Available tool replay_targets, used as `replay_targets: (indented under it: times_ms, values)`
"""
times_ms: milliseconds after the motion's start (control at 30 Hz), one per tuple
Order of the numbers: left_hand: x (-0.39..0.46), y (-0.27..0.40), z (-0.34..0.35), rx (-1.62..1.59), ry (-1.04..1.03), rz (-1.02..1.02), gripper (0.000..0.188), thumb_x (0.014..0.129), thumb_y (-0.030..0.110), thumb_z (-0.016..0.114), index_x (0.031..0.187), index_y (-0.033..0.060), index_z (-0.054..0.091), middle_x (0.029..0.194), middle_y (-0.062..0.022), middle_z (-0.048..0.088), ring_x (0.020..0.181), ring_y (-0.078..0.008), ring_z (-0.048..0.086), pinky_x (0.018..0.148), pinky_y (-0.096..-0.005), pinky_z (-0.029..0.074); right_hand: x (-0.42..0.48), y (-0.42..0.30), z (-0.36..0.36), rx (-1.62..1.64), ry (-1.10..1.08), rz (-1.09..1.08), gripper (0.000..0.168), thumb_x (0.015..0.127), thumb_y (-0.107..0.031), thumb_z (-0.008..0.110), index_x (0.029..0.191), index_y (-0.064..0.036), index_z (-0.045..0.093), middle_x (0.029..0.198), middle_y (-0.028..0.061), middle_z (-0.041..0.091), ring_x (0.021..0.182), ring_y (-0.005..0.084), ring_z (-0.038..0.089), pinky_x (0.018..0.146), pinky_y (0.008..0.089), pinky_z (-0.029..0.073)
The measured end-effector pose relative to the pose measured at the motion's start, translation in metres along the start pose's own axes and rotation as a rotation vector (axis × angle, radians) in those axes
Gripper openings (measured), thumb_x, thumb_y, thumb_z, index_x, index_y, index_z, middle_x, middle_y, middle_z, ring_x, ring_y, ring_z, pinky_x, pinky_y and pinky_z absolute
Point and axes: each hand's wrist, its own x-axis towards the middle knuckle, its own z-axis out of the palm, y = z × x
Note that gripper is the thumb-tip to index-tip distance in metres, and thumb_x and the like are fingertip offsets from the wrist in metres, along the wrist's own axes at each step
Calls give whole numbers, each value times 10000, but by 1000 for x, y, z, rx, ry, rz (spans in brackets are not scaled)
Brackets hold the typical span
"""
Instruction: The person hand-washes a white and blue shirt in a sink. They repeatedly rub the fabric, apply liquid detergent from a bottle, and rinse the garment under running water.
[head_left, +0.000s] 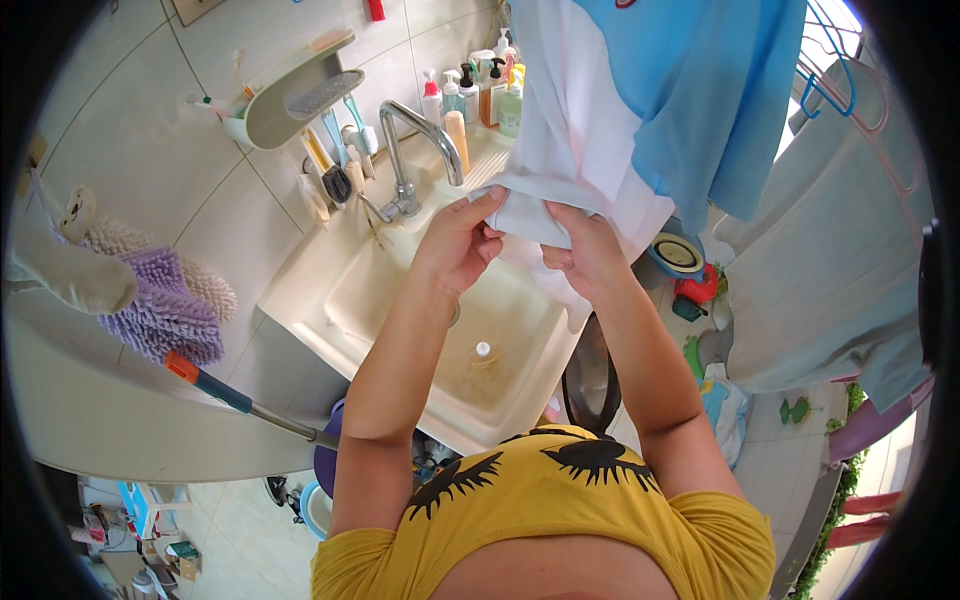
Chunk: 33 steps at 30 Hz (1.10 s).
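A light blue and white shirt (577, 112) hangs before me on the right. Its pale hem or cuff band (536, 217) is stretched between my two hands. My left hand (466, 244) pinches the band's left end, thumb on top. At the other end, my right hand (589, 251) grips the same band with thumb and curled fingers. Both hands are above a cream laundry sink (352, 300). In the basin lies a small white capped object (483, 349), perhaps a drain plug. Behind my left hand stands a chrome faucet (405, 180).
Several pump bottles (469, 97) line the sink's back ledge. Brushes (337, 180) hang below a wall shelf (277, 112). Purple chenille mitts (169, 300) and a mop handle (225, 390) are at left. Grey cloth (817, 225) and blue hangers (832, 97) hang at right.
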Motion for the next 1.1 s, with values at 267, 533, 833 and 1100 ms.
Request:
replay_targets:
  times_ms: [267, 533, 833, 1100]
  values:
    - [-15, -24, 30, 982, 335, 935, 252, 739, 161, 670, 829, -45, 558, 600, -121, 558, 526, -176, 551, 470, -277, 419, 16, 9, -10, -809, 313, -489, 267, 851, -245, 529, 1029, -49, 559, 919, 102, 585, 704, 214, 573, 577, 312, 429]
    - [-2, -11, 51, 1132, 341, 835, 169, 810, 65, 514, 930, -53, 498, 741, -148, 581, 575, -199, 549, 533, -291, 431, -3, 31, 21, -685, 216, -731, 346, 896, -288, 437, 1035, -9, 587, 981, 94, 611, 882, 181, 577, 740, 278, 445]
    - [-10, 1, 65, 1067, 268, 482, 236, 873, 74, 456, 1075, -46, 467, 948, -173, 588, 842, -250, 577, 746, -300, 439, -4, 17, 20, -618, 234, -524, 424, 905, -379, 376, 1087, -40, 553, 1043, 110, 593, 957, 230, 553, 821, 307, 409]
    - [-4, -9, 59, 1055, 287, 649, 253, 869, 97, 459, 1078, -46, 453, 858, -225, 584, 661, -337, 582, 610, -350, 458, -2, 13, 19, -595, 235, -344, 365, 905, -328, 447, 1016, -6, 578, 934, 40, 595, 833, 118, 546, 693, 245, 437]
